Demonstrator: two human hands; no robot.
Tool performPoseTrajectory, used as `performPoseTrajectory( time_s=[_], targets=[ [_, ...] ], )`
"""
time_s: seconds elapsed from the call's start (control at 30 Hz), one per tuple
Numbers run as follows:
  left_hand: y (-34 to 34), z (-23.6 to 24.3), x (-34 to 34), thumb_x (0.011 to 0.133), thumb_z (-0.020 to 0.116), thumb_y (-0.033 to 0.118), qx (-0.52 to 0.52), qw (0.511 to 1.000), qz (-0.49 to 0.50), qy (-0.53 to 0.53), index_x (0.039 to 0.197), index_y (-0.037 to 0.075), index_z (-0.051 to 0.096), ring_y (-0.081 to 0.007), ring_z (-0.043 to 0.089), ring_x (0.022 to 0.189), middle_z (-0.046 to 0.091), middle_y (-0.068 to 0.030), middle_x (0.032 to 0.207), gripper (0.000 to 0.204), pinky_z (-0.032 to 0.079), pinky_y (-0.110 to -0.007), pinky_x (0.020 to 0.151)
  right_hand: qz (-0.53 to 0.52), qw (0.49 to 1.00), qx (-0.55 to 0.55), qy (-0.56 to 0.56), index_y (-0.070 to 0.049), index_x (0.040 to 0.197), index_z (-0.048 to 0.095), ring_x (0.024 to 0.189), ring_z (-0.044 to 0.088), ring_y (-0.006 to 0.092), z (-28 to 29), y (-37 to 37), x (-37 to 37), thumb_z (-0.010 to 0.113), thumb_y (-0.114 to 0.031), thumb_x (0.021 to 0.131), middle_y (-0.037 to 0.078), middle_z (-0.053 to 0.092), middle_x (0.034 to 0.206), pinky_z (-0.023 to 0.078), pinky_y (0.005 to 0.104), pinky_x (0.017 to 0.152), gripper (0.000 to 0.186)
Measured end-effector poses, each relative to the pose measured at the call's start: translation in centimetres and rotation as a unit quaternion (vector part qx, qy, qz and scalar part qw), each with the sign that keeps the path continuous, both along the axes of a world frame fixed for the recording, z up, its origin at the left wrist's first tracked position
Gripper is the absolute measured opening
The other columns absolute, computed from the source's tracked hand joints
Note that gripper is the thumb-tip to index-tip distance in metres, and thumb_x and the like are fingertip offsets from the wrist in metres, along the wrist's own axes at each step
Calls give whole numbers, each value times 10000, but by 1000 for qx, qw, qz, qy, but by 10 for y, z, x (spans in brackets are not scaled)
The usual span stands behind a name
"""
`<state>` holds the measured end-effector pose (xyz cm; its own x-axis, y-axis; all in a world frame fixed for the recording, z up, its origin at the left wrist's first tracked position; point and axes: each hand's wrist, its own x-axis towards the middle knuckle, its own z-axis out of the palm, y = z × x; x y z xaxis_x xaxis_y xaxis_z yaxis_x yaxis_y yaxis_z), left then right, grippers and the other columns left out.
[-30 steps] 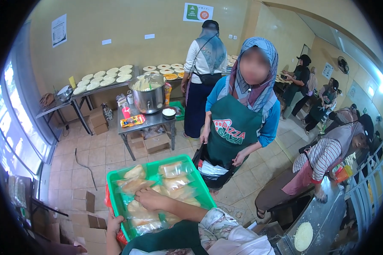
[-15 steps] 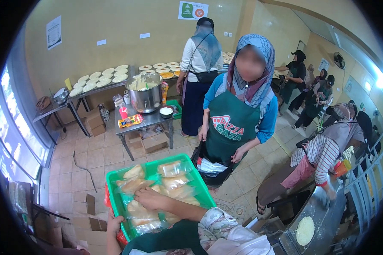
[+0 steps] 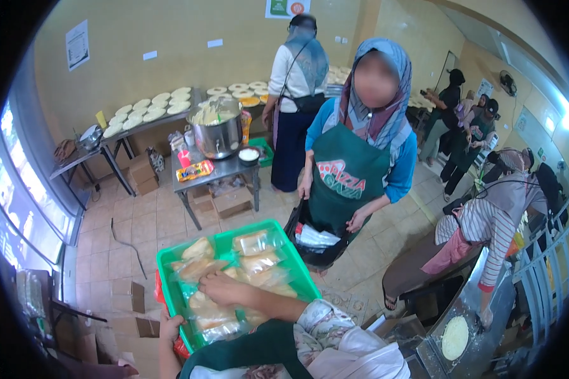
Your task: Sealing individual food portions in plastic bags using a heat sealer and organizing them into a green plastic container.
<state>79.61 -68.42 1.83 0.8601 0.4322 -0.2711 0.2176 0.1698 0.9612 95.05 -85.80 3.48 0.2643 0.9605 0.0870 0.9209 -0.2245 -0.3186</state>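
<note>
A green plastic tray (image 3: 310, 281) is in front of me, holding several clear-wrapped pale bread pieces (image 3: 257, 262). My left hand (image 3: 170, 327) is closed around the tray's near left side, with something red and plastic-like (image 3: 159, 287) beside it. Inside the tray, my right hand (image 3: 226, 290) bends its fingers over a wrapped bread piece (image 3: 202, 303) on the left; its fingertips are partly hidden. Across the tray stands a person in a green apron (image 3: 349, 170), holding open a black plastic bag (image 3: 316, 256) with white and silvery packets in it.
Beyond the tray, a metal table (image 3: 218, 170) carries a large steel pot (image 3: 218, 132). Flat dough rounds (image 3: 152, 107) line tables along the wall. At right, a person in a striped top (image 3: 480, 230) bends over a metal worktable (image 3: 471, 316). Cardboard boxes (image 3: 128, 295) stand on the floor.
The bag holder appears slightly higher and further right. My right hand stays over the bread, shifted slightly. At right, the striped-top person's arm has reached lower, toward the dough round.
</note>
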Motion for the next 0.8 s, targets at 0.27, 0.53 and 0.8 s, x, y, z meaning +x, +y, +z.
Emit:
performPoseTrajectory(
  time_s=[0.27,0.53,0.8],
  targets=[
    [-8,5,-1,567,483,-35,-13,1000,4,-16,946,32,524,-132,539,542,571,-37,702,388,442,-240,492,6,1000,7,-28,-27,966,565,977,500,265,-12,2,5,539,-95,715,108,512,972,376,398,797,261],
    [-9,1,-7,570,490,-47,-20,1000,8,-20,944,39,524,-129,535,547,563,-26,699,386,437,-237,487,23,997,5,-68,-72,1014,570,912,541,256,9,2,-3,479,-137,796,104,530,937,388,394,761,246],
    [-14,4,-11,566,484,-64,-20,999,19,-29,1005,40,507,-133,545,557,565,-32,706,451,447,-248,491,3,994,39,-103,-66,1072,547,806,587,265,-4,9,-11,450,-161,818,127,574,859,433,381,676,288]
  ],
)
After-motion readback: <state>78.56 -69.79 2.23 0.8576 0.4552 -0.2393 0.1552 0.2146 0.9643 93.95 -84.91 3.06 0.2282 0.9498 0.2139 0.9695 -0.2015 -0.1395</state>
